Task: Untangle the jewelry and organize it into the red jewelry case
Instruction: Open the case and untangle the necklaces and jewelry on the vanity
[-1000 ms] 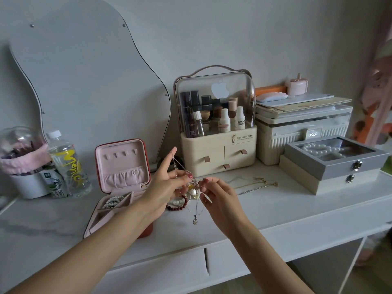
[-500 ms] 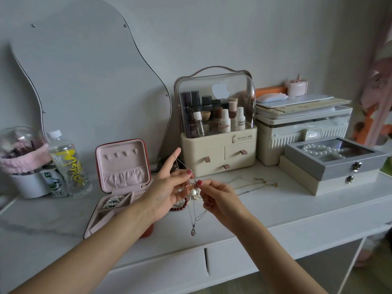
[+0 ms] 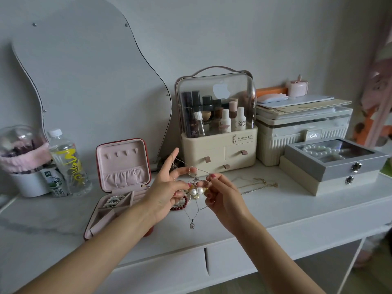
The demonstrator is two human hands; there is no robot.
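The red jewelry case [image 3: 122, 166] stands open at centre left, pink inside, with a pearl bracelet [image 3: 113, 200] in one of its compartments. Just right of it, both hands hold a tangle of thin chains [image 3: 194, 188] with pearl pieces above the white tabletop. My left hand [image 3: 167, 190] pinches the tangle, with a chain running up over its raised forefinger. My right hand [image 3: 220, 195] pinches a chain at the tangle's right side. A small pendant [image 3: 192, 225] hangs from a loop below. A dark red bead bracelet [image 3: 181, 205] lies under the hands.
More chains [image 3: 257, 185] lie on the table to the right. A cream cosmetics organiser [image 3: 218, 149] stands behind the hands, stacked grey and cream jewelry boxes [image 3: 333, 166] at right, a water bottle [image 3: 67, 164] and a brush pot [image 3: 25, 162] at left. The table's front edge [image 3: 275, 232] is near.
The hands have drawn slightly apart, stretching a chain between them. The pendant still hangs below, now on a wider loop.
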